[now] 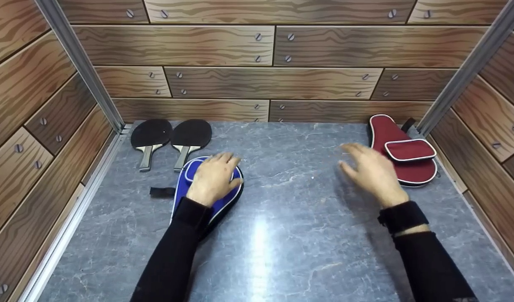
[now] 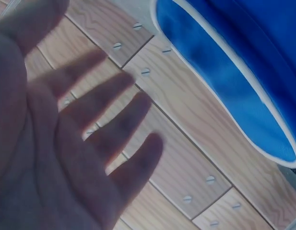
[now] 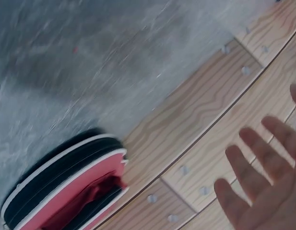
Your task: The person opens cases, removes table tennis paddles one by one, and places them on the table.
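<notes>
My left hand (image 1: 215, 176) is over the blue paddle case (image 1: 228, 199), its fingers spread and extended. In the left wrist view the palm (image 2: 47, 143) faces the camera with nothing in it, and the blue case's pocket (image 2: 224, 72) shows to the right. My right hand (image 1: 372, 172) hovers above the table, left of the red paddle case (image 1: 414, 173), fingers loosely extended and holding nothing. The right wrist view shows those fingers (image 3: 251, 175) apart from the red case (image 3: 71, 179). Part of the blue case is hidden under the left hand and sleeve.
Two black table tennis paddles, a left one (image 1: 152, 133) and a right one (image 1: 192, 133), lie at the back left with handles toward me. A black strap (image 1: 162, 192) sticks out from the blue case. Wood-patterned walls (image 1: 223, 82) bound the grey table (image 1: 282, 247) on the back and sides.
</notes>
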Available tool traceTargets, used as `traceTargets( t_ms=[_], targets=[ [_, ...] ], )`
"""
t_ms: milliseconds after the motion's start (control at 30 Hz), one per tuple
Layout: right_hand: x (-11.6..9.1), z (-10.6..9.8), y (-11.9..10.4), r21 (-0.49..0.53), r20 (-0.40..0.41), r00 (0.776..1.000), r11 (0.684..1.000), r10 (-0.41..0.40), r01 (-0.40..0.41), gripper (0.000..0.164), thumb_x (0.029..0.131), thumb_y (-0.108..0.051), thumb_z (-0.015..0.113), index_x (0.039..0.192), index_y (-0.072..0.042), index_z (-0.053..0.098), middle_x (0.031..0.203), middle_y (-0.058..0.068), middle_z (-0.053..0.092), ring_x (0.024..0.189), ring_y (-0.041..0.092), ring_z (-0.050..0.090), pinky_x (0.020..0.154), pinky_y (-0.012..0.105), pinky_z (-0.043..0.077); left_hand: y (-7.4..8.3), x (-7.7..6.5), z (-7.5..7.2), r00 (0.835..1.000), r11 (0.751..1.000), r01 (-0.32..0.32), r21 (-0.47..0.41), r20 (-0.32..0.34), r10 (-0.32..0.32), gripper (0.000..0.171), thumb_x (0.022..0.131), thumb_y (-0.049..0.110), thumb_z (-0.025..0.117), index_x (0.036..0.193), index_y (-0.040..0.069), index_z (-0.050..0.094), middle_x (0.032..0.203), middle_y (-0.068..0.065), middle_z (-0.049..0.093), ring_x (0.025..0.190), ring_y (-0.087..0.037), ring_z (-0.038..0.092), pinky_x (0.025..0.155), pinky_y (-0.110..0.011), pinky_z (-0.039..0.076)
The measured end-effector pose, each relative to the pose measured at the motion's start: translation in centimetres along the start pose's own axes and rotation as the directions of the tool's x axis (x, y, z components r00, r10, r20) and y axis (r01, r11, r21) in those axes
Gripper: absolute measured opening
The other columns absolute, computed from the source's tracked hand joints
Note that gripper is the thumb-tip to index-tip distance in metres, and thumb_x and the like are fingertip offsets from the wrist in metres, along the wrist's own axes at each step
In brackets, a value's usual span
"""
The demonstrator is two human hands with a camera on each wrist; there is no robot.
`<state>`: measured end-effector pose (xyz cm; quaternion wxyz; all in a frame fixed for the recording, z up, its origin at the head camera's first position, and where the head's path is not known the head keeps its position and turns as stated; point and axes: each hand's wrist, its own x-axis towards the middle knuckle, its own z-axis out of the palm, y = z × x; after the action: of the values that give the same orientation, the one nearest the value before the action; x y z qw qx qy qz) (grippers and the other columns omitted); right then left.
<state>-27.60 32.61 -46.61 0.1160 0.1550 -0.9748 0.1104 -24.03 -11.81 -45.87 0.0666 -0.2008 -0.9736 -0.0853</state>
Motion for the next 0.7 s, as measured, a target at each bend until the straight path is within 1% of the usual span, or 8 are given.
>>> traceTargets(
  t_ms=[67, 133, 233, 333, 433, 567, 700],
  targets=[
    [0.4, -0.3, 0.8, 0.009, -0.041, 0.998, 0.999, 0.040, -0.040, 0.056, 0.113, -0.035, 0.072, 0.161, -0.006, 0.068, 0.163, 0.027, 0.069, 0.149, 0.053, 0.068, 0.116, 0.075, 0.058, 0.4, 0.3, 0.2, 0.998, 1.000, 0.025, 0.008, -0.051, -0.025, 0.067, 0.107, 0.038, 0.085, 0.163, 0.007, 0.066, 0.170, -0.020, 0.067, 0.161, -0.043, 0.063, 0.137, -0.064, 0.049],
    [0.7, -0.5, 1.7, 0.015, -0.066, 0.995, 0.997, 0.079, -0.078, 0.058, 0.112, -0.035, 0.073, 0.161, -0.004, 0.067, 0.164, 0.029, 0.068, 0.152, 0.053, 0.065, 0.118, 0.076, 0.056, 0.6, 0.7, 0.3, 0.995, 0.998, 0.058, 0.009, -0.080, -0.057, 0.070, 0.109, 0.040, 0.083, 0.168, 0.008, 0.062, 0.175, -0.018, 0.063, 0.165, -0.041, 0.059, 0.139, -0.065, 0.046],
    [1.2, -0.7, 3.3, 0.008, -0.058, 0.989, 0.991, 0.136, -0.135, 0.066, 0.111, -0.039, 0.074, 0.165, -0.002, 0.063, 0.168, 0.031, 0.062, 0.158, 0.054, 0.058, 0.122, 0.079, 0.052, 0.9, 1.1, 0.6, 0.990, 0.996, 0.088, -0.009, -0.112, -0.088, 0.072, 0.110, 0.041, 0.081, 0.171, 0.009, 0.059, 0.179, -0.017, 0.059, 0.169, -0.040, 0.055, 0.141, -0.064, 0.044],
    [1.5, -0.7, 5.1, 0.004, -0.039, 0.982, 0.983, 0.184, -0.184, 0.073, 0.110, -0.043, 0.074, 0.167, 0.000, 0.058, 0.172, 0.034, 0.056, 0.162, 0.056, 0.051, 0.127, 0.080, 0.047, 1.0, 1.3, 0.9, 0.987, 0.995, 0.100, -0.019, -0.121, -0.102, 0.074, 0.112, 0.042, 0.078, 0.173, 0.008, 0.056, 0.181, -0.017, 0.056, 0.172, -0.040, 0.052, 0.142, -0.064, 0.042],
    [1.6, -0.7, 6.8, 0.011, -0.029, 0.974, 0.974, 0.226, -0.226, 0.077, 0.109, -0.045, 0.074, 0.167, 0.003, 0.056, 0.172, 0.036, 0.053, 0.164, 0.058, 0.048, 0.129, 0.080, 0.044, 0.9, 1.4, 1.1, 0.988, 0.994, 0.105, -0.028, -0.111, -0.108, 0.075, 0.112, 0.042, 0.077, 0.174, 0.007, 0.054, 0.182, -0.017, 0.055, 0.172, -0.040, 0.050, 0.143, -0.064, 0.041],
    [1.6, -0.8, 9.1, 0.009, -0.010, 0.963, 0.963, 0.269, -0.269, 0.079, 0.110, -0.050, 0.071, 0.168, 0.001, 0.055, 0.173, 0.037, 0.052, 0.164, 0.058, 0.046, 0.129, 0.080, 0.043, 0.8, 1.3, 1.1, 0.990, 0.994, 0.101, -0.038, -0.094, -0.104, 0.075, 0.113, 0.043, 0.077, 0.175, 0.008, 0.054, 0.183, -0.017, 0.054, 0.173, -0.040, 0.050, 0.143, -0.064, 0.040],
    [1.6, -1.3, 11.2, -0.005, 0.021, 0.951, 0.951, 0.309, -0.309, 0.082, 0.110, -0.054, 0.070, 0.171, -0.002, 0.052, 0.175, 0.039, 0.046, 0.165, 0.061, 0.042, 0.130, 0.083, 0.039, 0.7, 1.4, 1.2, 0.990, 0.996, 0.087, -0.037, -0.105, -0.090, 0.074, 0.112, 0.042, 0.078, 0.174, 0.007, 0.055, 0.181, -0.018, 0.056, 0.171, -0.042, 0.051, 0.143, -0.065, 0.041]
  ],
)
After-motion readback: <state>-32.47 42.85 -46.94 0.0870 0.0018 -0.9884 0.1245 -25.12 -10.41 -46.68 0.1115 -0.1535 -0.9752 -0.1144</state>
